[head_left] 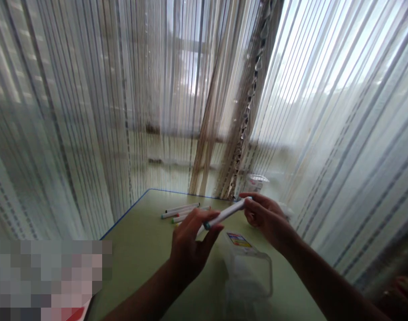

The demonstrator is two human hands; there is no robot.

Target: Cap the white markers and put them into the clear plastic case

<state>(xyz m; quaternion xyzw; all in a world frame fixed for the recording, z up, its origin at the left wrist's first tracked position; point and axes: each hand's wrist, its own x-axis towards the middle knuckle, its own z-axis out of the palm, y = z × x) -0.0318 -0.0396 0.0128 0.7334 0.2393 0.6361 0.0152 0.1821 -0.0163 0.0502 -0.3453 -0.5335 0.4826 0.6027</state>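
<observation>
Hands [190, 238] [267, 218] holding marker [228, 212], table edge [180, 192] seemingly beyond

There are at least 5 markers [228, 212], 1 clear plastic case [248, 267] and 1 table [133, 254].

The location appeared to be a room in a home. Sheer striped curtains [83, 111] hung across a daylit window [300, 58], and a green desk [140, 243] with blue edging [125, 214] stood beside them, bearing slim white-barrelled markers [182, 208].
</observation>
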